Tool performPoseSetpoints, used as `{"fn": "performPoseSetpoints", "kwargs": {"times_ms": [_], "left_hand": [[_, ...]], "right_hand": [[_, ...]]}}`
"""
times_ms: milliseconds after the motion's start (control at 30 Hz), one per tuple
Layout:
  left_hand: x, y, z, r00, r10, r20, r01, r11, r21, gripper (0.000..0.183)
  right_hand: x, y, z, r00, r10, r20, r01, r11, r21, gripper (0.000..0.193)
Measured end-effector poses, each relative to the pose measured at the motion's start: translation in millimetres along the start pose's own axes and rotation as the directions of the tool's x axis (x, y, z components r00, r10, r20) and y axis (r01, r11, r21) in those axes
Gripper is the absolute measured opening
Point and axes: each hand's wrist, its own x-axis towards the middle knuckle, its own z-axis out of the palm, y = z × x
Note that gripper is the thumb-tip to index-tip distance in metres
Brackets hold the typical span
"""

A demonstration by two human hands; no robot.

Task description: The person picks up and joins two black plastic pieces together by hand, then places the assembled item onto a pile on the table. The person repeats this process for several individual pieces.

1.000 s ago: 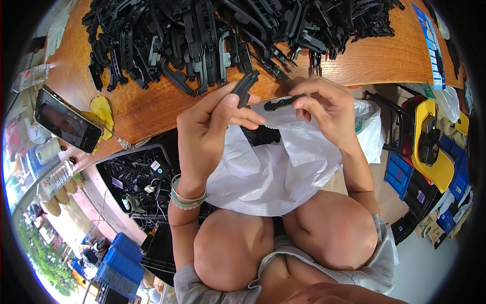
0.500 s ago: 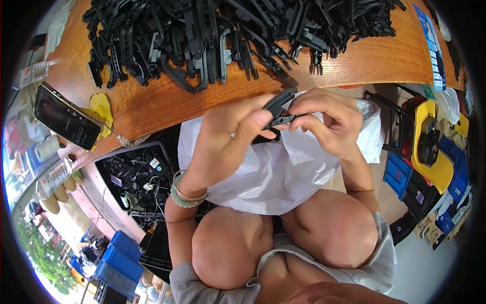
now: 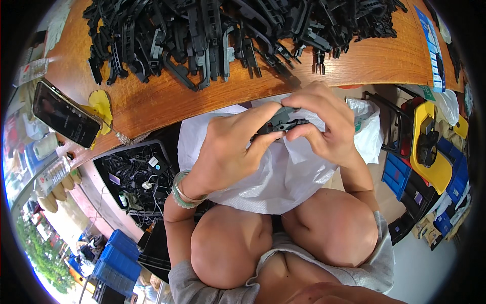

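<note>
Between my two hands is a small black plastic part (image 3: 281, 123), held just off the table's front edge above my lap. My left hand (image 3: 230, 144) is closed, with thumb and forefinger pinching the part's left side. My right hand (image 3: 326, 121) is closed on its right side, thumb below and fingers above. My fingers cover much of the part, so its full shape is hidden. A white woven sack (image 3: 258, 190) lies over my lap beneath it. Beyond my hands, a heap of long black plastic parts (image 3: 202, 38) covers the back of the table.
The wooden table (image 3: 152, 109) carries a phone (image 3: 66, 115) leaning near a yellow object (image 3: 101, 107) at the left. Below it, a bin of black cables and parts (image 3: 134, 177) stands by my left arm. On the right are a yellow chair (image 3: 433, 169) and a blue crate (image 3: 396, 175).
The black part has been turned, so less of its length shows. My left hand has rolled around it, and my right fingers have moved onto its top.
</note>
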Motion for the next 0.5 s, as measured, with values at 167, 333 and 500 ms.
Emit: {"fn": "performPoseSetpoints", "kwargs": {"times_ms": [167,333,500], "left_hand": [[-2,-4,2,1.0,0.005,0.009,-0.005,0.999,-0.038,0.034],[-4,-8,3,0.999,-0.032,0.011,0.033,0.998,-0.059,0.036],[-5,-11,3,1.0,0.001,-0.02,-0.001,0.999,-0.043,0.036]], "right_hand": [[-9,3,7,0.998,0.03,-0.057,-0.029,1.0,0.012,0.034],[-8,4,6,0.996,0.079,-0.047,-0.075,0.994,0.077,0.03],[-6,3,8,0.992,0.11,-0.06,-0.102,0.987,0.123,0.028]]}}
